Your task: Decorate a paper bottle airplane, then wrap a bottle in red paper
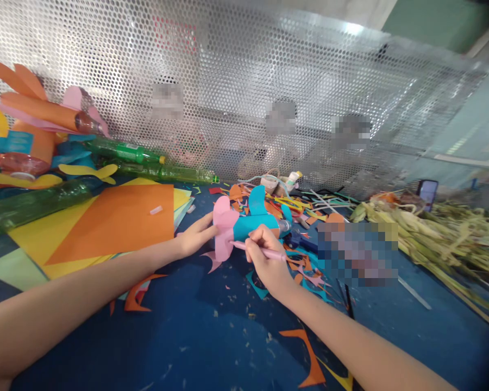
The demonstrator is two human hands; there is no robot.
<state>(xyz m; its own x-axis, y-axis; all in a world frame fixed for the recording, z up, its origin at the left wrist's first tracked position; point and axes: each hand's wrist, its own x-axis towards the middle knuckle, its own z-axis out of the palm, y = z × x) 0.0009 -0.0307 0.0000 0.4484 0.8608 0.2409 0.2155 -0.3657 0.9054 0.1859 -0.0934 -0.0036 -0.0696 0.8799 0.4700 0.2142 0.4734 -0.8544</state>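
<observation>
My left hand point(199, 235) is closed at the left side of a bottle figure point(250, 227) wrapped in blue paper, with a pink paper piece point(224, 231) at its near-left end. Its fingers go behind the pink paper and are partly hidden. In my right hand point(267, 258) is a pink pen point(269, 252), its tip touching or very close to the pink paper. The bottle lies tilted, its clear neck toward the right, with blue fins standing up from it.
Stacked coloured paper point(118, 228) lies left, beside green bottles point(126, 152) and an orange paper-covered bottle figure point(44, 111). Paper scraps point(305, 266) litter the table point(179, 336). Dry corn husks point(444, 239) and a phone point(427, 193) are right. A perforated metal screen point(228, 81) stands behind.
</observation>
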